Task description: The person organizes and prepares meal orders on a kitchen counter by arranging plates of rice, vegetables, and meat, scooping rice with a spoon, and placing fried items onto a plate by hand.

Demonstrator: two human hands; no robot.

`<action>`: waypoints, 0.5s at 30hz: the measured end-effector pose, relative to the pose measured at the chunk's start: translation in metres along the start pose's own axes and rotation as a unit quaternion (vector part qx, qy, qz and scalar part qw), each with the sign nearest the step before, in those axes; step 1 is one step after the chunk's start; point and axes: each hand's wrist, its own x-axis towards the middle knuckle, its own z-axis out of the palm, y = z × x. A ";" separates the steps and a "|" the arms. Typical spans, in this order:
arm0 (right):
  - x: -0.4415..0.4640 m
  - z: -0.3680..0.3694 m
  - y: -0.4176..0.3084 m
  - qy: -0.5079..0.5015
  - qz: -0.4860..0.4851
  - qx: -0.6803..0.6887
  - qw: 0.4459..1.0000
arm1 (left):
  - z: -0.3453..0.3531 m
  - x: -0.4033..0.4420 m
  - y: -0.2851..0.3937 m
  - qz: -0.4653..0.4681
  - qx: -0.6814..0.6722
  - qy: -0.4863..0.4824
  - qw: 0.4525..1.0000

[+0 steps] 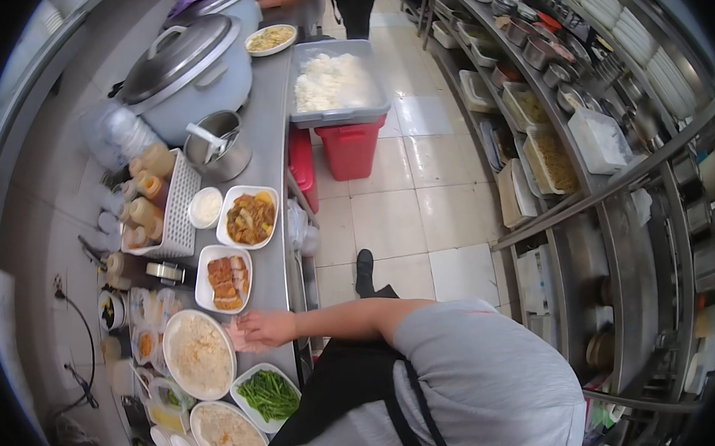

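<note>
Reaching over the grey metal counter [261, 157], and the bare right hand [269, 328] is down, fingers bent onto a flat-looking, pale pink item [237, 338]! Gripping it or just pressing? Can't tell from here. That pink item lies right beside a white oval dish of pale, creamy food [206, 397], between a white squarish dish of browned meat slices [202, 280] and a white squarish dish of green vegetables [273, 427]. Left hand: out of view, state unknown.

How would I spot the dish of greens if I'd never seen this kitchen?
Start at the metal counter. At its edge, below the person's right hand in view, sits the dish of greens. Unlike the two pale-filled oval dishes beside it, it holds bright green vegetables.
</note>
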 end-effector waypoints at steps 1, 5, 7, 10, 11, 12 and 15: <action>0.000 -0.001 0.000 -0.016 0.005 -0.004 1.000 | 0.002 0.000 -0.004 0.015 0.003 0.011 1.000; 0.004 -0.003 0.001 -0.025 0.000 0.005 1.000 | 0.039 -0.012 -0.050 0.073 0.010 0.021 0.997; 0.004 -0.001 -0.006 -0.035 0.008 -0.022 0.999 | 0.034 -0.017 -0.047 -0.054 -0.008 -0.132 0.990; 0.008 0.002 -0.013 -0.037 0.052 -0.039 0.997 | 0.017 -0.009 -0.034 -0.134 0.018 -0.204 0.970; 0.013 -0.002 -0.021 -0.055 0.068 -0.044 0.995 | 0.020 -0.009 -0.037 -0.111 0.023 -0.166 0.980; 0.020 -0.008 -0.028 -0.073 0.085 -0.054 0.992 | 0.012 -0.009 -0.028 -0.103 0.009 -0.108 0.989; 0.023 -0.008 -0.029 -0.089 0.058 -0.058 0.993 | -0.003 -0.003 -0.018 -0.087 -0.019 -0.099 0.991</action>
